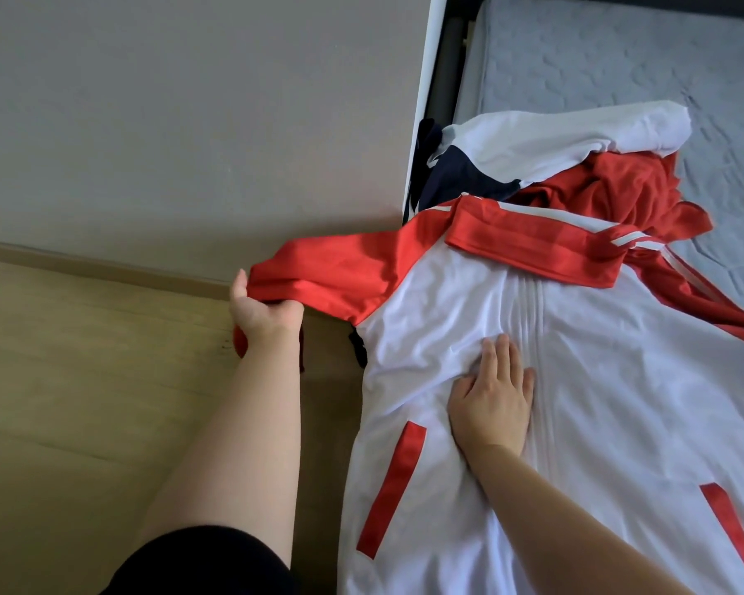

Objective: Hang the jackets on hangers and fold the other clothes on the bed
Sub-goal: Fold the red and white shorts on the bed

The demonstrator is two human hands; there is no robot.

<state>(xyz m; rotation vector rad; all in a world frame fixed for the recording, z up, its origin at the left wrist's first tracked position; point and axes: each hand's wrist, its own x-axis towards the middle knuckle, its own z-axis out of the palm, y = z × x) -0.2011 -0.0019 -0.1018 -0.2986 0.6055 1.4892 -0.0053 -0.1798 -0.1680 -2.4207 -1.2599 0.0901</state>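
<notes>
**Early going: first jacket spread out, nothing hung or folded yet**

A white-and-red jacket lies front-up along the near edge of the bed. Its zip line runs up the middle and its red collar lies flat across the top. The left grip, a bare hand, is closed round the end of the jacket's red sleeve and holds it out past the side of the bed, above the wooden floor. The right grip is open, with fingers straight and the palm pressed flat on the white chest panel just beside the zip. It appears to be pinning the jacket down while the sleeve is drawn out.

Judged from this, the jacket is being straightened, which is a preparatory step. No hanger is in view, so I take the hanging itself as not yet begun.

Behind the collar, further up the bed, a crumpled red garment touches the jacket. A white-and-navy garment is bunched against it near the bed frame. Neither is folded, and I cannot tell whether either is a jacket or something to fold. No finished stack of folded clothes shows anywhere on the mattress.

So most of the task looks to be ahead. This jacket still has to go on a hanger, and the two loose pieces still need sorting and then hanging or folding.
</notes>
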